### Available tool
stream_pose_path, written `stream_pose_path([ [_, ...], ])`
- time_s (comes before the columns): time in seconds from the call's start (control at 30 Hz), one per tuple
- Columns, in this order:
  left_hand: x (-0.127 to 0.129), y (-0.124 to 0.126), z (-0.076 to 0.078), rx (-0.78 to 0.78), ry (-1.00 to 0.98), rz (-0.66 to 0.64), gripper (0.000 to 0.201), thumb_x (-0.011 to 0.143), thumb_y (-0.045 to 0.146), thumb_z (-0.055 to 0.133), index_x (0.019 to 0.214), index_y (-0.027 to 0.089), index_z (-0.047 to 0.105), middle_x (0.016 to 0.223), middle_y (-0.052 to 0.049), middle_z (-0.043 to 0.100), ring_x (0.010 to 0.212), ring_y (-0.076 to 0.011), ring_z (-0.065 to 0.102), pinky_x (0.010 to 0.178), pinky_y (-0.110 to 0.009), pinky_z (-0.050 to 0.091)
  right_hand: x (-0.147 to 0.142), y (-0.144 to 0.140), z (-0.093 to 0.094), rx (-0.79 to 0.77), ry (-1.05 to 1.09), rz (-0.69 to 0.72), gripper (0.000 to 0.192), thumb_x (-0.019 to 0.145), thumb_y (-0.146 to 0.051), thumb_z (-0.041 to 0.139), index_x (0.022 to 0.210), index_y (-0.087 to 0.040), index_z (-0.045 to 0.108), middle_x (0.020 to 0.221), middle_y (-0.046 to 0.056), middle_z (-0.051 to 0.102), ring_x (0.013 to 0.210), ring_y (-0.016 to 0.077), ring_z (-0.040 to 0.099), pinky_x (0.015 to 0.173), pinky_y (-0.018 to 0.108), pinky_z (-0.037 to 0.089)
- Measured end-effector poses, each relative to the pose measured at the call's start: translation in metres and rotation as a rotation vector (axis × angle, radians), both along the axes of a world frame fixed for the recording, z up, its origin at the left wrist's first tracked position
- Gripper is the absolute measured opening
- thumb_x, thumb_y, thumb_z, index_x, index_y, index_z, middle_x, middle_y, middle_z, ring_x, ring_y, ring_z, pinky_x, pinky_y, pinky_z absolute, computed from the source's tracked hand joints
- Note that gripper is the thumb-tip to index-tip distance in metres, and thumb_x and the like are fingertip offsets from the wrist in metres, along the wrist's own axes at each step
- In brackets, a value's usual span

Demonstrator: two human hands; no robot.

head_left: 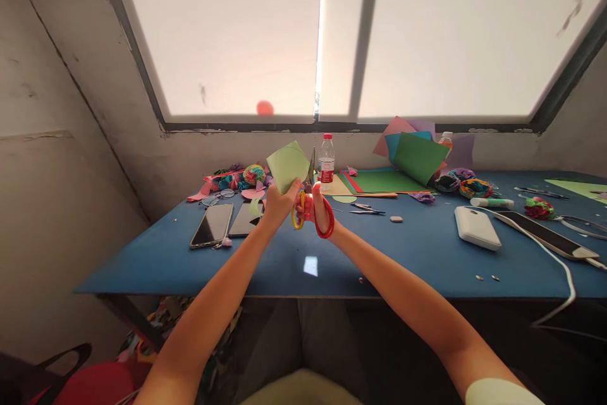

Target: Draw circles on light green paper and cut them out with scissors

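Observation:
My left hand (pixel 281 201) pinches a light green sheet of paper (pixel 288 165) by its lower edge and holds it up above the table. A faint curved line shows near the top of the sheet. Close on its right, my right hand (pixel 318 206) grips scissors with one yellow and one red handle loop (pixel 325 232). The scissor blades (pixel 312 168) point upward beside the sheet's right edge; whether they touch the paper I cannot tell. Behind the hands stands a clear bottle with a red cap (pixel 326 162).
On the blue table (pixel 190 272) lie phones (pixel 212 225), glasses (pixel 218 197), paper flowers (pixel 254 174), tweezers (pixel 367 210) and an eraser (pixel 396 219). Coloured paper sheets (pixel 420 158) lean at the back right. A white power bank (pixel 477 228), a glue stick (pixel 492 203) and a cable (pixel 564 266) lie right.

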State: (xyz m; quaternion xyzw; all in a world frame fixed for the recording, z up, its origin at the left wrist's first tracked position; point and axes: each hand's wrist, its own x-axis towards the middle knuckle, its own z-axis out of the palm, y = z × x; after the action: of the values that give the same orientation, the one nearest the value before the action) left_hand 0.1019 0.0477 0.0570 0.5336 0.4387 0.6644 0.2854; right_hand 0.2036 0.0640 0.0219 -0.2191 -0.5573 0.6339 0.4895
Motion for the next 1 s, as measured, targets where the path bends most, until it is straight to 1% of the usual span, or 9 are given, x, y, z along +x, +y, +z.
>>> stream_pose_path([
  [0.23,0.0002,-0.002,-0.0005,0.013,0.065,-0.038,0.028,0.071,0.041,0.061,0.061,0.015,0.057,0.043,0.003,0.046,0.04,-0.008,0.043,0.041,-0.021,0.034,0.0021,-0.002,0.0035,0.004,0.006,0.007,0.079,0.053,-0.092,0.033,0.065,-0.015,0.049,0.055,-0.002,0.041,0.045,0.0079,0.04,0.044,0.024,0.043],
  [0.43,0.0022,-0.0025,-0.0007,0.002,0.051,-0.058,0.027,0.072,0.039,0.061,0.062,0.015,0.056,0.043,0.005,0.044,0.038,-0.0061,0.039,0.04,-0.02,0.032,0.0021,0.0002,0.0028,0.012,-0.015,0.021,0.076,0.061,-0.089,0.027,0.061,-0.016,0.047,0.053,-0.003,0.038,0.043,0.0079,0.038,0.042,0.025,0.043],
  [0.57,0.0018,-0.0042,0.0011,0.002,0.046,-0.067,0.026,0.072,0.038,0.061,0.061,0.015,0.056,0.042,0.005,0.042,0.038,-0.0057,0.037,0.039,-0.02,0.03,0.0017,0.0019,0.0008,-0.001,-0.005,0.023,0.076,0.059,-0.09,0.03,0.065,-0.017,0.047,0.053,-0.004,0.037,0.043,0.0075,0.037,0.043,0.025,0.044],
  [0.7,0.0019,-0.0049,0.002,-0.002,0.036,-0.069,0.028,0.07,0.038,0.062,0.057,0.016,0.052,0.041,0.005,0.041,0.039,-0.0064,0.037,0.04,-0.02,0.03,0.0015,0.001,0.0016,-0.01,-0.015,0.015,0.077,0.059,-0.09,0.026,0.063,-0.017,0.047,0.051,-0.004,0.036,0.042,0.0075,0.036,0.042,0.024,0.042],
  [0.8,0.002,-0.0032,0.0007,-0.018,0.026,-0.079,0.028,0.069,0.04,0.063,0.058,0.016,0.054,0.04,0.005,0.04,0.039,-0.0067,0.037,0.04,-0.02,0.029,0.0014,0.0001,0.0027,-0.001,-0.019,0.019,0.076,0.06,-0.09,0.025,0.062,-0.017,0.046,0.051,-0.004,0.037,0.042,0.0073,0.033,0.042,0.024,0.041],
  [1.0,0.0004,-0.0007,-0.0011,-0.007,0.041,-0.089,0.027,0.072,0.039,0.061,0.059,0.016,0.055,0.041,0.006,0.039,0.038,-0.0059,0.035,0.04,-0.02,0.029,0.0014,-0.0004,0.0034,-0.024,-0.006,0.018,0.077,0.059,-0.091,0.023,0.063,-0.017,0.045,0.051,-0.004,0.035,0.042,0.0075,0.034,0.042,0.025,0.041],
])
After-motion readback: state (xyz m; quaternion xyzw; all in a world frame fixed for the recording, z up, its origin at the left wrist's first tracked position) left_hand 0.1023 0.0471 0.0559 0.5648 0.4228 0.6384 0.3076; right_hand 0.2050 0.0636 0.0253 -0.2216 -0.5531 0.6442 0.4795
